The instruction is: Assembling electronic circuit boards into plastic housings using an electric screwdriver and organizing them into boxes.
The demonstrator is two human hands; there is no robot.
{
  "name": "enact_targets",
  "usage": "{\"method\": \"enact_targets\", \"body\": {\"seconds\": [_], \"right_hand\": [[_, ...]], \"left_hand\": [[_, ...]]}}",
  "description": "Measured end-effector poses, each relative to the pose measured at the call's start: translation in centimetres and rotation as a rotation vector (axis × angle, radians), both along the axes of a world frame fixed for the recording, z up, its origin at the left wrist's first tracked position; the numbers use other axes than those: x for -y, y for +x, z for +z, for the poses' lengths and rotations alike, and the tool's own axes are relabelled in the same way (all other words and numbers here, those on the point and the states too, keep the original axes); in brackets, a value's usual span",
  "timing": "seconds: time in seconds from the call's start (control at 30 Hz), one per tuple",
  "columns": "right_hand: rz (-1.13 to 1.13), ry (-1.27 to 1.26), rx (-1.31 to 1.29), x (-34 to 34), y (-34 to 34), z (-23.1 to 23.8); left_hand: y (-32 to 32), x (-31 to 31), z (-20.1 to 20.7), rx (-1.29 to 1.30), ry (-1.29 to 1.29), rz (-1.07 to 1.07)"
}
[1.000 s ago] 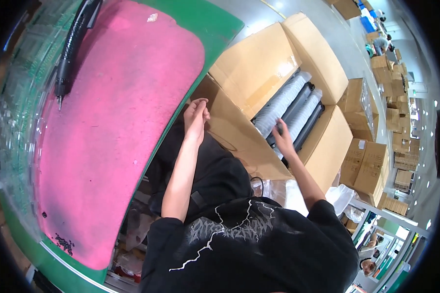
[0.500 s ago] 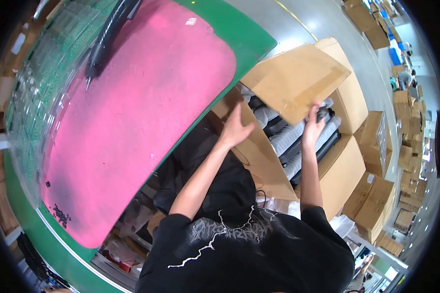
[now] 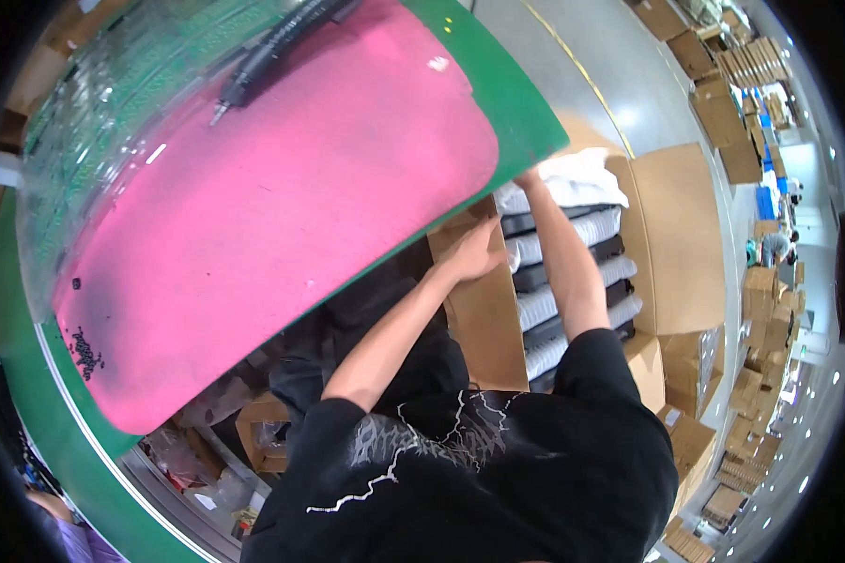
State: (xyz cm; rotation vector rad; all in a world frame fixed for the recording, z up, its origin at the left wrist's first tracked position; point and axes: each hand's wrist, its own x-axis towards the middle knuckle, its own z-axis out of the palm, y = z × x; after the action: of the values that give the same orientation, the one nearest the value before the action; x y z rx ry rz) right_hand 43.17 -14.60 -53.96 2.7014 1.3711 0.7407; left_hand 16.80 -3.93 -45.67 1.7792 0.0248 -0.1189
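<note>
An open cardboard carton point(image 3: 486, 324) stands beside the workbench, right in front of me. Inside it lie several black items point(image 3: 535, 278) in a row, with white foam wrap point(image 3: 587, 226) between them. My left hand point(image 3: 472, 253) is at the carton's near-left wall, fingers stretched out with thumb and forefinger apart, holding nothing I can see. Reaching across the row, my right hand point(image 3: 530, 178) is at the far end of the carton, by a crumpled white foam sheet point(image 3: 582, 178) and the bench corner. Its fingers are mostly hidden.
The green bench point(image 3: 526, 117) with its pink mat point(image 3: 300, 216) fills the left side. A black electric screwdriver point(image 3: 253, 70) hangs over the mat, and small black parts point(image 3: 84, 355) lie at its corner. A carton flap point(image 3: 681, 235) sticks out right. More boxes point(image 3: 695, 361) stand beyond.
The cardboard sheet that my right hand held is out of that hand. My right hand has moved left and away to the carton's far end. My left hand has shifted slightly right.
</note>
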Motion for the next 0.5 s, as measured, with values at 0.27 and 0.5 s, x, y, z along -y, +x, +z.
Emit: {"method": "enact_targets", "body": {"seconds": [0.27,0.5], "right_hand": [[-0.252,0.845,-0.87,2.5,-8.0,4.7],[-0.217,0.873,-1.255,7.7,-27.9,9.2]], "left_hand": [[-6.3,-3.9,-2.5,-0.4,-0.213,0.07],[-5.9,-1.9,2.5,-0.251,-0.316,-0.199]]}}
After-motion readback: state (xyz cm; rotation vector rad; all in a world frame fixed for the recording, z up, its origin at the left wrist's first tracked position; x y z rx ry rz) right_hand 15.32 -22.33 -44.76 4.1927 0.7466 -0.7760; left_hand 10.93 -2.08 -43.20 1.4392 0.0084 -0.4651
